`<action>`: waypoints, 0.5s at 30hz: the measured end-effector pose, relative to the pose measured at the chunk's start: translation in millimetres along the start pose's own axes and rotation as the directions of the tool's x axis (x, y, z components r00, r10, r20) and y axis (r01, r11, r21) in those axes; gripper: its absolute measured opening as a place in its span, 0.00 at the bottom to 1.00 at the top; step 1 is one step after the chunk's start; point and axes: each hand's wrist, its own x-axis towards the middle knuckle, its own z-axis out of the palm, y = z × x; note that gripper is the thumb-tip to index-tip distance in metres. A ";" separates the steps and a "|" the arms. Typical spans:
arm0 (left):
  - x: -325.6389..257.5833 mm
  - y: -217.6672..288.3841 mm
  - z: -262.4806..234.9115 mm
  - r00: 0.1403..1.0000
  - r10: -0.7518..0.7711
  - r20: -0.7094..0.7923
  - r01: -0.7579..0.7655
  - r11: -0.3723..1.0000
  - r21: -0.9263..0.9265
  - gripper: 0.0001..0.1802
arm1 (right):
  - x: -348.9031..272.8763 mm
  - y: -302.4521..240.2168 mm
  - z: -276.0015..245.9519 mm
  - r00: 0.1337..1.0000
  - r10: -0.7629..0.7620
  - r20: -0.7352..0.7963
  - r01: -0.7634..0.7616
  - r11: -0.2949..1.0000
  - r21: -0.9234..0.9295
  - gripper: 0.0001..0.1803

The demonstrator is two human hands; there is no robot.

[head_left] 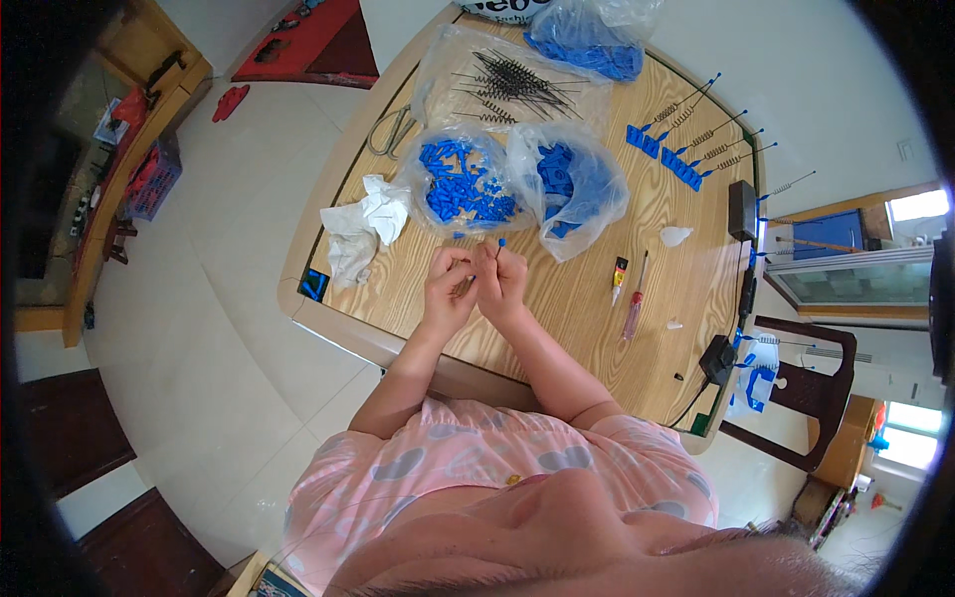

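Round-cornered wooden worktop [587, 308] carries two open clear plastic bags of small blue plastic caps [468, 184] [572, 184], plus a clear bag of thin dark wire springs [517, 80] further back. Finished capped springs [696, 134] lie at the far right edge. Both hands meet just in front of the bags — left hand [448, 289] and right hand [502, 279] each pinched shut on one thin wire spring [468, 284]; blue cap [500, 242] shows at the right fingertips. Looks like the capping step; pressing it home needs straight alignment.
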 end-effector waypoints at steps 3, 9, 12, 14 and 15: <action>-1.4 -2.1 0.4 1.000 0.000 0.000 0.000 1.000 -0.024 0.09 | 0.3 -2.2 0.5 1.000 -0.005 -0.011 0.005 1.000 -0.002 0.09; -2.2 -7.7 3.5 0.999 0.027 -0.033 -0.027 0.999 -0.026 0.08 | 2.0 -9.6 1.9 1.000 0.001 -0.028 -0.001 1.000 -0.014 0.09; -1.1 -2.5 2.8 0.998 0.053 -0.037 -0.054 0.999 -0.010 0.08 | 1.8 -7.4 1.7 1.000 -0.001 -0.021 0.000 0.999 -0.034 0.09; -2.7 -7.9 3.8 0.997 0.061 -0.047 -0.061 0.998 -0.010 0.08 | 2.8 -11.2 5.2 0.999 -0.002 -0.041 0.003 1.000 0.007 0.18; -1.4 -7.5 4.3 0.996 0.065 -0.054 -0.066 0.998 -0.014 0.08 | 2.6 -12.0 5.8 0.999 -0.008 -0.040 0.008 1.000 0.009 0.18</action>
